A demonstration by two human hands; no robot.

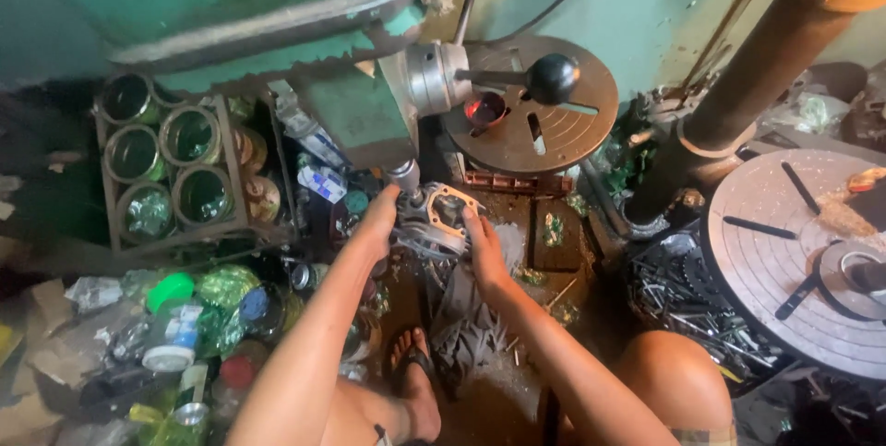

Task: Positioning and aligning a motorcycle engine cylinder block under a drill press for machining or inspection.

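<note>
Left hand (378, 215): grip closed on grey metal engine-like casting (432, 220) | Right hand (482, 247): grip holds casting's right edge | Casting: under green drill press (360, 114) spindle, apparently resting above the floor | Beside: round slotted metal plate (554, 123)

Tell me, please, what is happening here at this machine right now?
A person seated low on the floor holds a grey metal casting with both hands under the spindle of a green drill press. The left hand grips its left side, and the right hand steadies its right side. Bottles and metal scrap lie on either side.
</note>
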